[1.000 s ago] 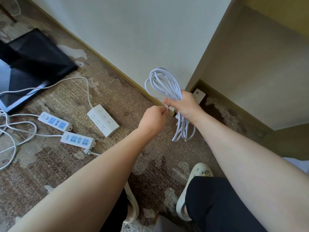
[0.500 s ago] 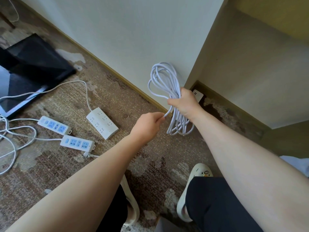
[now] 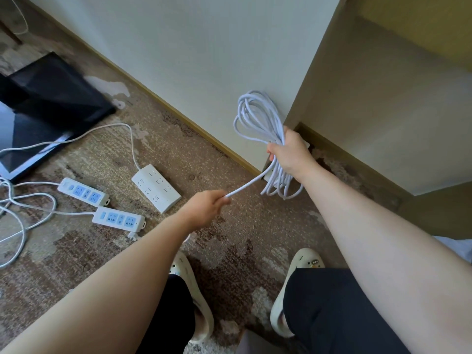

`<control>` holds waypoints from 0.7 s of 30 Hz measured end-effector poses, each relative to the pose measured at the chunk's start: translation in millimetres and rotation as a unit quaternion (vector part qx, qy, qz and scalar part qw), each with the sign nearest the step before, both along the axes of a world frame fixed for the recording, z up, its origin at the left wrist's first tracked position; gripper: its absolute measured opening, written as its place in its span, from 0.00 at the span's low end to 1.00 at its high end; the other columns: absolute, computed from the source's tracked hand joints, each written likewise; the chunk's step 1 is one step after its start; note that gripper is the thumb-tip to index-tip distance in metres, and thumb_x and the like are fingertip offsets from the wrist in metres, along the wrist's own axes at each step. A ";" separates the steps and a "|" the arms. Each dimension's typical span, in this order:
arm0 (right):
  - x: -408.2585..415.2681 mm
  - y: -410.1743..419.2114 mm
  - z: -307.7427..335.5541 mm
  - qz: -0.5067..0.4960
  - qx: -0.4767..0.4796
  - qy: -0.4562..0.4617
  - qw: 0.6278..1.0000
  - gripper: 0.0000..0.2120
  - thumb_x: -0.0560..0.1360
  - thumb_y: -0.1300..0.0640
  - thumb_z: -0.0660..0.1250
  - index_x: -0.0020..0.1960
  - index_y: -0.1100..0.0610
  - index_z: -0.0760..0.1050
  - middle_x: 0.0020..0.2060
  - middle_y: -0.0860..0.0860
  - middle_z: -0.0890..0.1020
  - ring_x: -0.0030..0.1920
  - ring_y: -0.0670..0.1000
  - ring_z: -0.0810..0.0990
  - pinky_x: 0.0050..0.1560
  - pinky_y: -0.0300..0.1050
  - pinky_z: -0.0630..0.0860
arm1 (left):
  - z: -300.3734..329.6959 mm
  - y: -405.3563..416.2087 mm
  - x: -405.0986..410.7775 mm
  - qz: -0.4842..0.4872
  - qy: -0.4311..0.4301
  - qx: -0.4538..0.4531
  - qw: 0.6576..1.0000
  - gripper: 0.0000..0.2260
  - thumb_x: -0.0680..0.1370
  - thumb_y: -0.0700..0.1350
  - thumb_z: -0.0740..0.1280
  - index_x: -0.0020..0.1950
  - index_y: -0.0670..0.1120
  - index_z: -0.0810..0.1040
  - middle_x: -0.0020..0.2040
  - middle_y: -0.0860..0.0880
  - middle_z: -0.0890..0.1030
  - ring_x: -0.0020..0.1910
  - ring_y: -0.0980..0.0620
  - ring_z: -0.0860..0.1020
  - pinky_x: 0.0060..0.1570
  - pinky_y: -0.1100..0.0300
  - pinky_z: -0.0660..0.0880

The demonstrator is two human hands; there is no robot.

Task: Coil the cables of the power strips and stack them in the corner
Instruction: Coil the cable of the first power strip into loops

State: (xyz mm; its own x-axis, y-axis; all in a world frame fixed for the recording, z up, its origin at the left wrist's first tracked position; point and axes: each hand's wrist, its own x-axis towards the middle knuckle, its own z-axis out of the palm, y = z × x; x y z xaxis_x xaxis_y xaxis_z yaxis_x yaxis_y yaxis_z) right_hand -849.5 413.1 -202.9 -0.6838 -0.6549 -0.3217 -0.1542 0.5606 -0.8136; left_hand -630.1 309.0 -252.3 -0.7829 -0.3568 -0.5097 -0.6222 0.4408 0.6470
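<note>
My right hand [image 3: 290, 152] grips a bundle of white coiled cable [image 3: 255, 118], its loops sticking up above the fist and hanging below it, in front of the room corner. My left hand [image 3: 207, 208] pinches the free end of that cable, drawn taut down-left from the coil. A white power strip [image 3: 305, 144] lies mostly hidden behind my right hand in the corner. On the carpet to the left lie a wide white power strip [image 3: 155, 187] and two narrow strips with blue sockets [image 3: 83, 191] [image 3: 118, 218].
Loose white cables [image 3: 23, 218] sprawl at the left edge. A black flat panel [image 3: 51, 98] leans at the upper left. A tan cabinet [image 3: 383, 98] stands right of the corner. My feet in cream slippers [image 3: 304, 261] stand on the patterned carpet.
My left hand has pulled away from my right hand, down and left, drawing a straight length of cable out between them. The coil stays in my right hand.
</note>
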 end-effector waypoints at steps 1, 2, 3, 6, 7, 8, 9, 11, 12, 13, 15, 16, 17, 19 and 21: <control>-3.2 1.4 -0.5 -0.002 -0.001 0.002 1.000 0.09 0.79 0.63 0.63 0.49 0.49 0.72 0.39 0.52 0.78 0.38 0.49 0.79 0.38 0.43 0.77 | -3.8 -10.8 12.3 0.008 -0.016 0.006 1.000 0.11 0.82 0.51 0.58 0.51 0.51 0.80 0.37 0.49 0.79 0.37 0.49 0.77 0.38 0.55 0.74; -5.7 2.5 -0.9 -0.003 -0.004 0.004 1.000 0.09 0.79 0.64 0.63 0.50 0.50 0.72 0.39 0.52 0.78 0.37 0.49 0.78 0.38 0.43 0.76 | -7.0 -21.2 25.2 0.020 -0.030 0.009 0.999 0.11 0.82 0.51 0.58 0.51 0.51 0.80 0.37 0.48 0.79 0.38 0.47 0.77 0.41 0.53 0.75; -7.6 3.4 -1.2 -0.005 -0.007 0.004 1.000 0.08 0.79 0.64 0.63 0.51 0.50 0.73 0.38 0.52 0.78 0.37 0.50 0.78 0.38 0.43 0.76 | -9.6 -30.2 37.6 0.029 -0.042 0.008 0.999 0.11 0.82 0.51 0.59 0.51 0.52 0.81 0.37 0.47 0.78 0.39 0.46 0.77 0.43 0.52 0.75; -7.1 2.7 0.5 -0.009 -0.013 -0.004 1.000 0.08 0.79 0.64 0.64 0.51 0.51 0.73 0.37 0.52 0.78 0.37 0.49 0.78 0.39 0.43 0.76 | -11.1 -39.8 57.6 0.029 -0.061 -0.013 0.998 0.11 0.82 0.51 0.60 0.51 0.51 0.82 0.35 0.50 0.75 0.35 0.50 0.73 0.38 0.56 0.70; -4.8 1.0 2.1 -0.008 -0.020 -0.009 1.000 0.09 0.78 0.64 0.64 0.50 0.50 0.74 0.37 0.51 0.78 0.36 0.48 0.78 0.39 0.42 0.76 | -8.6 -36.8 54.7 0.020 -0.058 -0.026 0.998 0.11 0.81 0.51 0.61 0.51 0.51 0.82 0.33 0.52 0.74 0.32 0.52 0.72 0.35 0.57 0.68; -1.7 -1.1 4.1 -0.005 -0.029 -0.016 0.999 0.10 0.78 0.64 0.65 0.49 0.49 0.73 0.37 0.51 0.79 0.36 0.47 0.79 0.39 0.41 0.77 | -4.4 -31.0 46.7 0.006 -0.045 -0.042 0.998 0.10 0.81 0.52 0.62 0.50 0.51 0.82 0.32 0.53 0.74 0.31 0.53 0.71 0.33 0.59 0.66; 2.5 -3.7 5.8 0.003 -0.036 -0.022 0.999 0.11 0.78 0.65 0.65 0.48 0.49 0.73 0.37 0.51 0.79 0.34 0.46 0.79 0.39 0.39 0.77 | 0.8 -22.8 35.1 -0.014 -0.028 -0.059 0.998 0.10 0.80 0.53 0.62 0.47 0.52 0.81 0.31 0.53 0.74 0.30 0.54 0.71 0.31 0.60 0.65; 11.9 -8.4 7.9 0.036 -0.035 -0.027 0.998 0.11 0.77 0.66 0.66 0.49 0.50 0.74 0.38 0.52 0.80 0.29 0.41 0.78 0.34 0.34 0.76 | 11.6 -2.1 8.7 -0.052 0.008 -0.096 0.994 0.10 0.80 0.54 0.62 0.40 0.55 0.77 0.31 0.55 0.74 0.29 0.55 0.71 0.29 0.61 0.65; 16.5 -10.1 8.0 0.053 -0.030 -0.025 0.998 0.11 0.76 0.67 0.66 0.51 0.52 0.74 0.37 0.52 0.80 0.27 0.40 0.76 0.32 0.32 0.75 | 15.8 8.3 -2.3 -0.059 0.023 -0.112 0.992 0.11 0.80 0.54 0.62 0.38 0.55 0.74 0.30 0.55 0.74 0.29 0.56 0.71 0.28 0.60 0.64; 20.7 -11.1 7.0 0.064 -0.025 -0.021 0.997 0.10 0.76 0.67 0.66 0.52 0.53 0.75 0.36 0.51 0.79 0.25 0.40 0.74 0.30 0.32 0.74 | 18.1 16.8 -10.4 -0.059 0.034 -0.122 0.990 0.12 0.80 0.54 0.63 0.36 0.55 0.72 0.30 0.56 0.73 0.29 0.56 0.71 0.28 0.60 0.64; 25.3 -11.2 3.7 0.078 -0.014 0.000 0.997 0.09 0.76 0.66 0.65 0.53 0.56 0.76 0.34 0.50 0.78 0.27 0.42 0.73 0.31 0.35 0.73 | 18.1 26.2 -17.3 -0.059 0.028 -0.117 0.991 0.13 0.80 0.52 0.63 0.36 0.53 0.71 0.31 0.55 0.73 0.31 0.54 0.72 0.30 0.58 0.65; 25.3 -10.2 1.7 0.084 -0.005 0.022 0.996 0.07 0.77 0.64 0.65 0.53 0.55 0.76 0.35 0.50 0.78 0.30 0.44 0.74 0.33 0.37 0.73 | 16.8 26.7 -16.5 -0.062 0.015 -0.106 0.992 0.12 0.80 0.51 0.63 0.37 0.52 0.72 0.32 0.54 0.73 0.32 0.53 0.73 0.32 0.58 0.67; 23.7 -8.7 -0.4 0.092 0.004 0.046 0.995 0.05 0.78 0.62 0.66 0.52 0.55 0.76 0.36 0.50 0.78 0.33 0.47 0.76 0.35 0.40 0.73 | 15.3 25.1 -13.5 -0.064 0.002 -0.094 0.993 0.12 0.81 0.51 0.62 0.37 0.52 0.72 0.33 0.53 0.74 0.33 0.52 0.73 0.32 0.57 0.68; 16.5 -5.2 -3.5 0.099 0.023 0.078 0.992 0.04 0.78 0.58 0.67 0.53 0.54 0.76 0.40 0.52 0.80 0.41 0.53 0.79 0.43 0.48 0.76 | 12.3 16.5 -4.1 -0.056 -0.012 -0.074 0.996 0.11 0.81 0.50 0.61 0.39 0.53 0.73 0.34 0.52 0.75 0.33 0.53 0.74 0.31 0.58 0.68; 6.8 -1.7 -5.5 0.085 0.035 0.094 0.991 0.07 0.78 0.55 0.69 0.55 0.56 0.77 0.44 0.55 0.82 0.46 0.57 0.81 0.50 0.55 0.79 | 9.1 3.6 7.5 -0.031 -0.021 -0.048 0.998 0.10 0.81 0.50 0.60 0.43 0.51 0.77 0.35 0.51 0.77 0.33 0.52 0.74 0.33 0.58 0.70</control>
